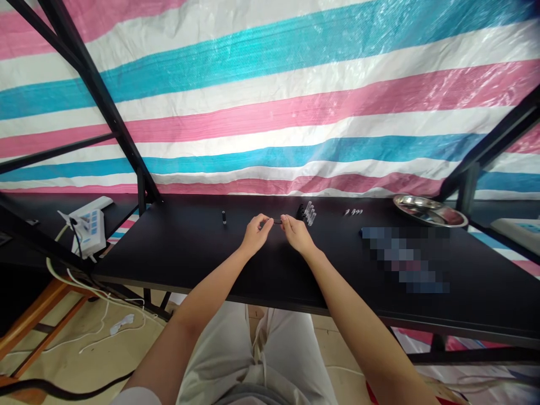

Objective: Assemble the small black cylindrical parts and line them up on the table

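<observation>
My left hand (255, 233) and my right hand (296, 233) meet above the middle of the black table (194, 247), fingers pinched together. Between their fingertips they hold a small dark part (277, 222), one hand on each end. Just behind my right hand lies a cluster of small black and silver pieces (307, 213). A single small black cylinder (224, 217) stands to the left of my left hand, apart from it.
A few tiny silver parts (353, 212) lie further right, near a round metal dish (428, 210) at the table's back right. A white power strip (89, 226) with cords sits at the left. A striped tarp (295, 112) hangs behind, black frame bars (90, 84) at both sides.
</observation>
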The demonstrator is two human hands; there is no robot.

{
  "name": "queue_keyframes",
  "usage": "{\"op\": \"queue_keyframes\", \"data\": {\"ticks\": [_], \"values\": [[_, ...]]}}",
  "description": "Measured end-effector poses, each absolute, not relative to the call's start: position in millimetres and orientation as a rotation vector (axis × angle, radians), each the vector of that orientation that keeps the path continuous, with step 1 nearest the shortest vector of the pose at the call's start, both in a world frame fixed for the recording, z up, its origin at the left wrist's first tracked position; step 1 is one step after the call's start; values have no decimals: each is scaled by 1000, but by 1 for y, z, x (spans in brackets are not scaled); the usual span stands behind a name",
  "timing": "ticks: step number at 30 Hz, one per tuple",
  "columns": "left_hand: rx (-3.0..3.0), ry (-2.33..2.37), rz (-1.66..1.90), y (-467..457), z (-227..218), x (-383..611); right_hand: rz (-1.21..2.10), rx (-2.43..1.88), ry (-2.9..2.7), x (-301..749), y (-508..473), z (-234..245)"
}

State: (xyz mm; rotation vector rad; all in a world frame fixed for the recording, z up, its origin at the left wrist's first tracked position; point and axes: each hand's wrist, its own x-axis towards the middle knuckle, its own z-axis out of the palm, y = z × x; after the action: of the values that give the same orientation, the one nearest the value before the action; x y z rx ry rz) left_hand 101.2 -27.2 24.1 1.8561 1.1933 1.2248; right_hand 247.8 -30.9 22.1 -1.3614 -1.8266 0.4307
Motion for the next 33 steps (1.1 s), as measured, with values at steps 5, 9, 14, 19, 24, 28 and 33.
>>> {"op": "queue_keyframes", "data": {"ticks": [5, 9, 14, 19, 24, 28, 33], "values": [[1817, 1172, 1170, -29, 23, 103, 336, -1407, -1873, 247, -29, 19], [1739, 1159, 1211, -25, 20, 103, 243, -1443, -1925, 246, -28, 16], [1559, 1152, 1272, -19, 14, 105, 113, -1557, -1960, 242, -30, 16], [1323, 1117, 1315, -17, 12, 109, -21, -1702, -1989, 236, -33, 19], [1129, 1121, 1323, -15, 12, 111, -96, -1727, -2020, 233, -33, 19], [1088, 1122, 1351, -15, 11, 110, -71, -1641, -2029, 236, -33, 18], [1105, 1100, 1387, -15, 11, 107, 2, -1459, -1995, 241, -31, 15]]}}
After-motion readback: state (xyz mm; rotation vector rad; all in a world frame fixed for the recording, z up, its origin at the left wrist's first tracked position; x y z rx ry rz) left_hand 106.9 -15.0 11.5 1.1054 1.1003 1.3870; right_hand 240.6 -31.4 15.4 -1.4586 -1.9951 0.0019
